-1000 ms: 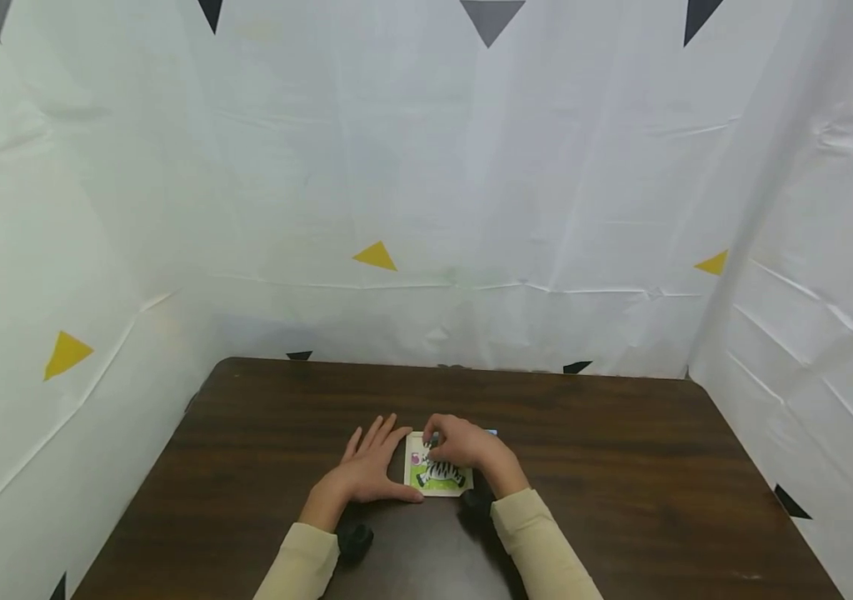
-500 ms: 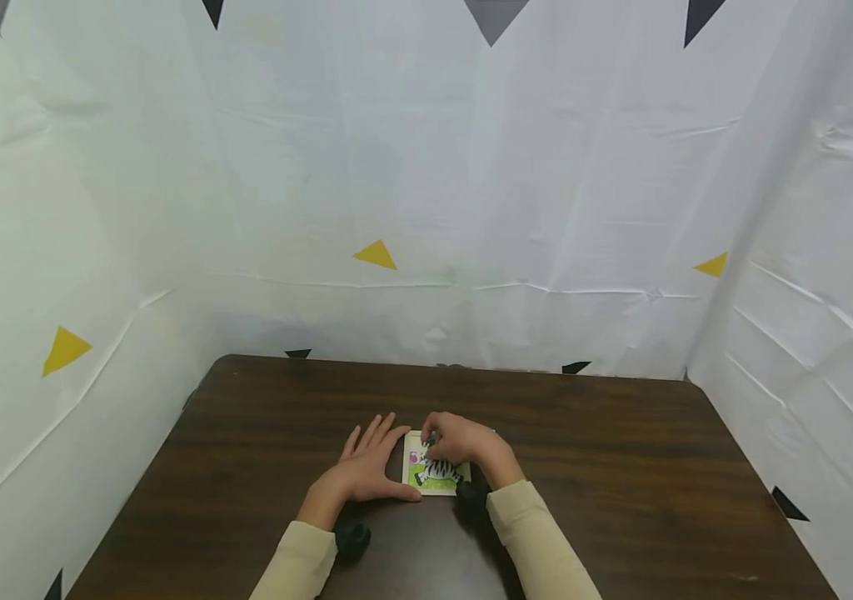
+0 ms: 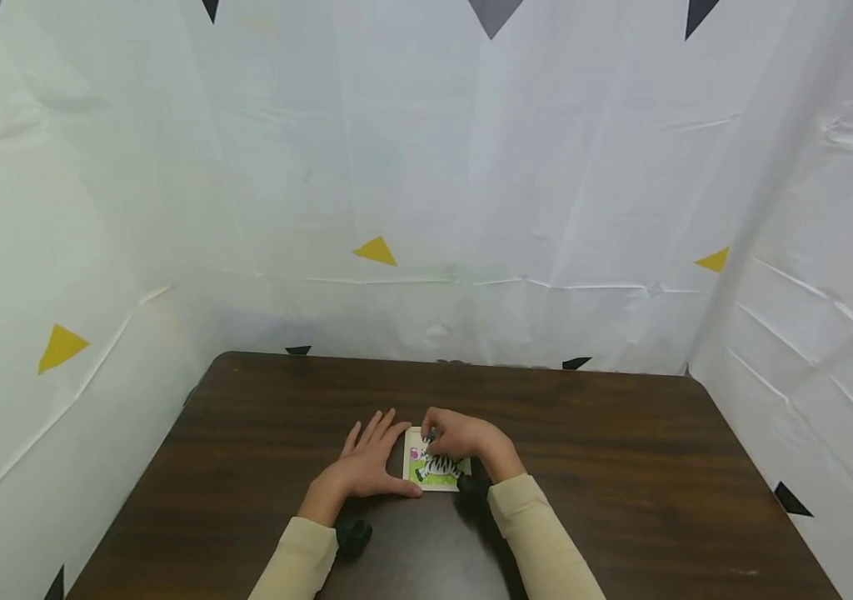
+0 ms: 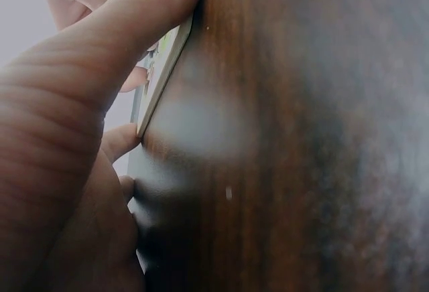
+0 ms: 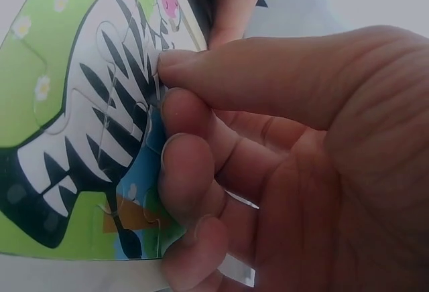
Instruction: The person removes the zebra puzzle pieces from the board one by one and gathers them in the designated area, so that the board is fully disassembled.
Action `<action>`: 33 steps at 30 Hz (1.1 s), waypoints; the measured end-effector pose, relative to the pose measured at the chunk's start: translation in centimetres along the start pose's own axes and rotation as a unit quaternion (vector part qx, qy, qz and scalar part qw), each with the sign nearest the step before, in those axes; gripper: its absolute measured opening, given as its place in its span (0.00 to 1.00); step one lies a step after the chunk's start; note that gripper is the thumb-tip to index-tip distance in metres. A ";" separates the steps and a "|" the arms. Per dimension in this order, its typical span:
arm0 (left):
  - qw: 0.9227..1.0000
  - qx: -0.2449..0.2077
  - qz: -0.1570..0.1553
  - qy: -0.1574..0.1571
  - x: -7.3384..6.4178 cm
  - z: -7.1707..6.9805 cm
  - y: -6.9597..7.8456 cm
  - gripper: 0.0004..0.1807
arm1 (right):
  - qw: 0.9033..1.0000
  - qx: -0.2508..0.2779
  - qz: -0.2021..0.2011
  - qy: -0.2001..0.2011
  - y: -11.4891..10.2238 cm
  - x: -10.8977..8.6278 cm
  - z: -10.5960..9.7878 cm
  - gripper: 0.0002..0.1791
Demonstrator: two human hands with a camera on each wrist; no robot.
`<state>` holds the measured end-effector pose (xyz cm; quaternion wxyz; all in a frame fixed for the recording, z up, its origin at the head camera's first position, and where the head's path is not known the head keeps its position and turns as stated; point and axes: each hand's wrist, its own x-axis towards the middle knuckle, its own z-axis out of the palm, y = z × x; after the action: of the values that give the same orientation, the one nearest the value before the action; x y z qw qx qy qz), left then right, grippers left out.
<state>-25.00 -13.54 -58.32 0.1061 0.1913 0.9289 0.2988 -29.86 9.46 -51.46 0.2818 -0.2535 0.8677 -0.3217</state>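
Observation:
On the table lies a small zebra jigsaw puzzle (image 3: 440, 473) in a pale frame, with a green ground and a pink muzzle. My left hand (image 3: 368, 467) is spread along its left side. The thumb (image 4: 127, 34) touches the near edge and a fingertip touches a corner of the frame. Above the upper part of the puzzle is my right hand (image 3: 464, 437). In the right wrist view its thumb (image 5: 228, 74) and index finger pinch a puzzle piece (image 5: 155, 81) at the zebra's neck; the other fingers curl beside it. The fingers hide part of the picture.
The brown wooden table (image 3: 621, 467) runs out on all sides of the puzzle. White sheeting (image 3: 426, 167) with triangles hangs behind and at both sides. Dark wrist cameras (image 3: 354, 539) sit under the wrists, close to the tabletop.
The hands and puzzle hold almost the same place. The head view has shifted slightly. A blue bit beside the right hand, visible earlier, is now hidden.

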 end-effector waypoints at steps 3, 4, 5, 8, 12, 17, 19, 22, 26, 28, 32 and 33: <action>1.000 0.009 0.010 0.007 0.0 0.2 -0.1 0.67 | 1.000 0.000 -0.003 -0.003 0.0 -0.1 0.0 0.10; 1.000 0.003 0.007 0.005 -0.1 0.0 0.1 0.67 | 1.000 0.001 -0.002 -0.004 0.0 -0.1 0.0 0.10; 1.000 -0.004 0.004 0.002 -0.4 -0.2 0.5 0.67 | 1.000 0.003 -0.002 -0.005 0.1 0.0 0.0 0.10; 1.000 -0.001 0.006 0.002 -0.5 -0.3 0.5 0.67 | 1.000 0.005 -0.001 0.000 0.2 0.1 0.0 0.10; 1.000 0.000 -0.007 -0.010 -0.4 -0.5 0.5 0.69 | 1.000 0.010 -0.003 0.017 0.4 0.2 -0.1 0.10; 0.999 0.023 -0.018 -0.016 0.4 0.1 -0.3 0.70 | 0.999 0.011 -0.025 0.033 0.7 0.1 -0.3 0.10; 0.999 0.026 -0.018 -0.014 0.7 0.4 -0.6 0.70 | 0.999 0.012 -0.033 0.035 0.8 0.1 -0.3 0.09; 1.000 0.020 -0.016 -0.011 1.0 0.6 -0.7 0.71 | 0.998 0.014 -0.037 0.038 1.1 0.1 -0.4 0.09; 1.000 0.015 -0.015 -0.008 1.2 0.6 -0.3 0.69 | 0.998 0.016 -0.035 0.043 1.5 0.0 -0.6 0.09; 1.000 0.018 -0.014 -0.008 1.3 0.7 -0.1 0.69 | 0.998 0.014 -0.034 0.045 1.7 -0.1 -0.7 0.09; 1.000 0.021 -0.012 -0.008 1.8 1.1 -0.2 0.68 | 0.998 0.003 -0.038 0.050 2.3 -0.1 -0.7 0.09; 1.000 0.023 -0.012 -0.008 2.0 1.2 -0.3 0.68 | 0.998 0.001 -0.041 0.051 2.5 -0.1 -0.7 0.09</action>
<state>-26.52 -12.31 -59.57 0.1130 0.1848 0.9370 0.2740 -30.92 11.46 -52.73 0.2238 -0.2720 0.8694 -0.3465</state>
